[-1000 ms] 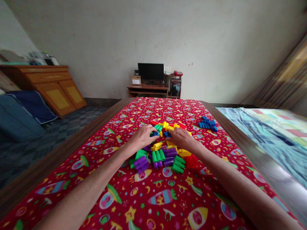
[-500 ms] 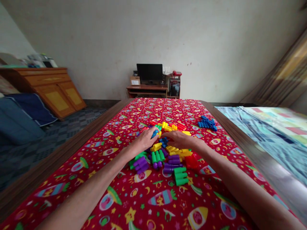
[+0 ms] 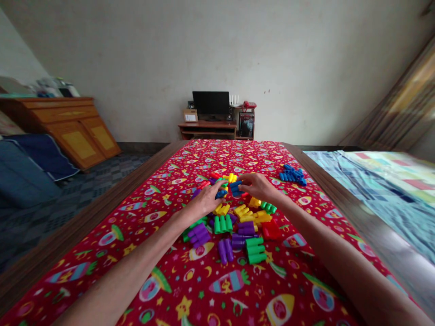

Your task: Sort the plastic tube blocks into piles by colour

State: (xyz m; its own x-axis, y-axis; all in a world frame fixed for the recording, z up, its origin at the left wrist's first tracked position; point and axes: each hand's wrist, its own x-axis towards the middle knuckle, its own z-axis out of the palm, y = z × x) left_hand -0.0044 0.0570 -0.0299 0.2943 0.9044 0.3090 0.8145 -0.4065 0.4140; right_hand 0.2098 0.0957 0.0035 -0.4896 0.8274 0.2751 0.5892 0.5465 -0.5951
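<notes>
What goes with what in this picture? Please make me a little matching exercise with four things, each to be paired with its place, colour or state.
Things:
1. Right hand
2. Blue pile
3. Monitor
4. Cloth

Places, colours, states:
A. Red and patterned, under the mixed blocks
B. Standing on the desk
C. Its fingers are on a blue block
D. Apart from the mixed blocks, near the cloth's right edge

Right pairs: 1-C, 2-D, 3-B, 4-A

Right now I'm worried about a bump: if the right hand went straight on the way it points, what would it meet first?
Probably the left hand, with the blue block that the right hand seems to hold touching it first; how their heights compare is unclear.
</notes>
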